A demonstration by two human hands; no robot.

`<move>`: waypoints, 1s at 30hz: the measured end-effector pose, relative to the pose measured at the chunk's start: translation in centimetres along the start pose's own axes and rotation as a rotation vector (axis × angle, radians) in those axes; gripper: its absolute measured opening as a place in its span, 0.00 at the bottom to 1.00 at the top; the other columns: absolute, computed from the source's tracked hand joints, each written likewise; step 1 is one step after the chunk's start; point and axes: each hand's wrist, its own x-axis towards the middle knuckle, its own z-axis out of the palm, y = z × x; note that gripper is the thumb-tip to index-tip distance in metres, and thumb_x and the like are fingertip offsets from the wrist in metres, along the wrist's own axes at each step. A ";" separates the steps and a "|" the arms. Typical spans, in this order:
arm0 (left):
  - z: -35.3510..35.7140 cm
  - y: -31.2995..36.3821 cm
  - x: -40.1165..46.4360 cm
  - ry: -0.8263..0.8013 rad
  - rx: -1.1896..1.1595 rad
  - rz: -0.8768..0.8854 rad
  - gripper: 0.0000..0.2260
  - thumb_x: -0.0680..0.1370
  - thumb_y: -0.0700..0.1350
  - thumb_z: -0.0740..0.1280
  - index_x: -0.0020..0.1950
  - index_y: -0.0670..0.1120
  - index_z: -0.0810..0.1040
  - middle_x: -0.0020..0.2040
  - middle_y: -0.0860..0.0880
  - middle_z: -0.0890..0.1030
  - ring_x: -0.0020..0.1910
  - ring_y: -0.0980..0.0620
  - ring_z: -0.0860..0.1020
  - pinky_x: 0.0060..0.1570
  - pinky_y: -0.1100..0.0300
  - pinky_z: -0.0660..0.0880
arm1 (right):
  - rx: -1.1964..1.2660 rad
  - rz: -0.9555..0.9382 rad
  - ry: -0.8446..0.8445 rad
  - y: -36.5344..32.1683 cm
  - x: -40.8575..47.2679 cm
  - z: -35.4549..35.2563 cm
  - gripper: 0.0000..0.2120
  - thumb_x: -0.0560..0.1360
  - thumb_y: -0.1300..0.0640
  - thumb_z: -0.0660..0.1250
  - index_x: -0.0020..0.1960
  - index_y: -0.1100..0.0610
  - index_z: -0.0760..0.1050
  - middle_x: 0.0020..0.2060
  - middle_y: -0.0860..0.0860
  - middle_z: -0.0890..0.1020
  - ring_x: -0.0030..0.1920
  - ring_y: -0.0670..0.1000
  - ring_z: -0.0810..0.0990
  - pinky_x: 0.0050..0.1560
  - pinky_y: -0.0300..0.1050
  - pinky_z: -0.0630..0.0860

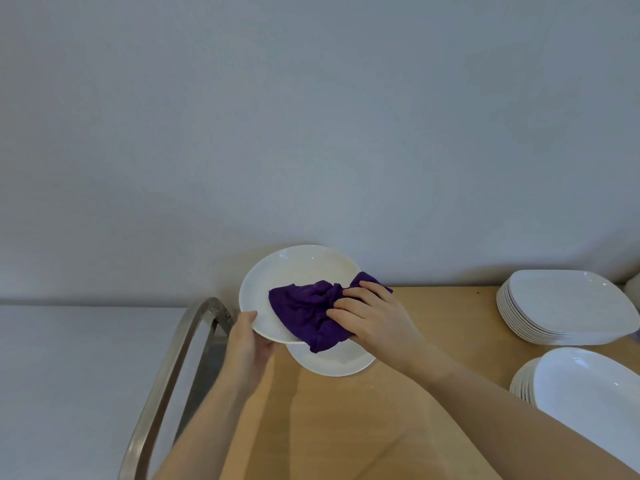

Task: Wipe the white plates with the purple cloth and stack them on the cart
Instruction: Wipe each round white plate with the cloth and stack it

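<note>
We hold one round plate [298,271] in our left hand [246,336]; right hand [372,315] fingers press the purple cloth [304,311] on it (two stacks [568,306] wait; cart [173,375] shows none).

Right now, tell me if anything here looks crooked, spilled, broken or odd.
Nothing stands out. The left hand holds a round plate tilted while the right hand presses the purple cloth on it. Another plate lies flat on the table; both stacks look tidy.

Cart handle [173,368] left of table [346,427]; plate stacks [568,306] far right.
</note>
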 end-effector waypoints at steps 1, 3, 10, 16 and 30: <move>-0.9 0.5 0.5 -0.044 0.010 -0.029 0.17 0.82 0.44 0.52 0.67 0.44 0.73 0.61 0.43 0.81 0.61 0.42 0.78 0.64 0.42 0.72 | 0.001 -0.015 -0.009 0.1 0.2 -0.1 0.09 0.71 0.59 0.71 0.50 0.50 0.81 0.46 0.45 0.83 0.52 0.51 0.81 0.61 0.48 0.71; -2.1 1.2 1.4 -0.133 0.022 -0.080 0.18 0.82 0.46 0.52 0.69 0.44 0.71 0.63 0.42 0.79 0.62 0.42 0.77 0.67 0.42 0.70 | 0.011 -0.015 -0.023 -0.1 0.6 -0.1 0.07 0.71 0.57 0.72 0.48 0.50 0.81 0.44 0.44 0.83 0.50 0.50 0.81 0.59 0.48 0.71; 0.6 -1.3 -0.9 0.000 -0.138 0.026 0.20 0.82 0.57 0.53 0.66 0.49 0.75 0.58 0.45 0.83 0.57 0.46 0.80 0.58 0.48 0.74 | 0.008 0.092 0.010 -1.4 1.1 0.1 0.02 0.71 0.56 0.70 0.41 0.49 0.78 0.37 0.43 0.80 0.44 0.50 0.79 0.53 0.47 0.71; 3.9 -2.8 -2.3 0.116 -0.040 0.148 0.13 0.82 0.42 0.58 0.66 0.40 0.70 0.55 0.40 0.79 0.53 0.47 0.80 0.50 0.53 0.79 | -0.031 0.139 0.044 -2.8 1.4 0.4 0.07 0.68 0.61 0.69 0.40 0.50 0.76 0.35 0.44 0.78 0.40 0.52 0.78 0.47 0.47 0.70; -1.5 2.2 0.8 -0.084 0.007 -0.032 0.15 0.81 0.42 0.53 0.62 0.44 0.75 0.58 0.43 0.82 0.56 0.44 0.80 0.54 0.49 0.78 | 0.071 -0.033 -0.045 0.4 0.9 -0.8 0.06 0.76 0.53 0.66 0.48 0.52 0.80 0.45 0.45 0.82 0.52 0.50 0.80 0.61 0.47 0.71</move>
